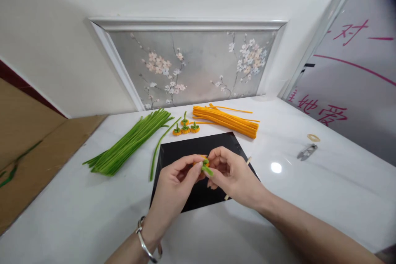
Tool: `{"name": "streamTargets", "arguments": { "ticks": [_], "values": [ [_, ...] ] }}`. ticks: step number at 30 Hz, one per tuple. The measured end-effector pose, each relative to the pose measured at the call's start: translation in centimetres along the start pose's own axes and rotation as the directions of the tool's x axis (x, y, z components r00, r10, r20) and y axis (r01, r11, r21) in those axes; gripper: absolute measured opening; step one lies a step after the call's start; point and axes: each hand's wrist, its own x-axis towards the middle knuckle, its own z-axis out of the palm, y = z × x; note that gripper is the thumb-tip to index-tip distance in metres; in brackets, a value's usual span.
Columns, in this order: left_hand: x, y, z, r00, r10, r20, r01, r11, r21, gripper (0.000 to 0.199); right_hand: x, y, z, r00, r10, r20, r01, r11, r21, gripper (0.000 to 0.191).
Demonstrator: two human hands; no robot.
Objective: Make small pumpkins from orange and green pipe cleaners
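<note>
We log left hand, grip pinched on orange-and-green chenille ornament over black mat; right hand curled against it, can't tell if pinching. Green chenille stems, 10 o'clock.

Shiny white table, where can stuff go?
Bare white tabletop lies between the black mat and small silver snips, also between the green fuzzy bundle and silver bracelet. Crowded: behind the mat, with the orange fuzzy bundle and four orange-green pieces.
</note>
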Motion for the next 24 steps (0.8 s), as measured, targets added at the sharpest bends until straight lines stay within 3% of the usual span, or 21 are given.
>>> {"name": "streamTargets", "arguments": {
  "ticks": [6, 17, 24],
  "values": [
    [0.3, 0.0, 0.1, 0.994, -0.103, 0.017, 0.105, 0.988, -0.111, 0.016, -0.1, -0.4, -0.1, 0.999, 0.048, 0.010, -0.048, 0.997, 0.057, 0.015],
    [0.1, 0.3, 0.4, 0.994, -0.102, 0.024, 0.104, 0.989, -0.106, 0.016, 0.4, -1.4, -0.5, 0.982, 0.183, 0.055, -0.190, 0.957, 0.217, 0.028],
    [0.1, 0.3, 0.4, 0.998, -0.054, -0.036, 0.051, 0.996, -0.077, 0.016, 0.0, -2.3, -1.3, 0.997, 0.077, 0.002, -0.077, 0.997, 0.024, 0.021]
  ]
}}
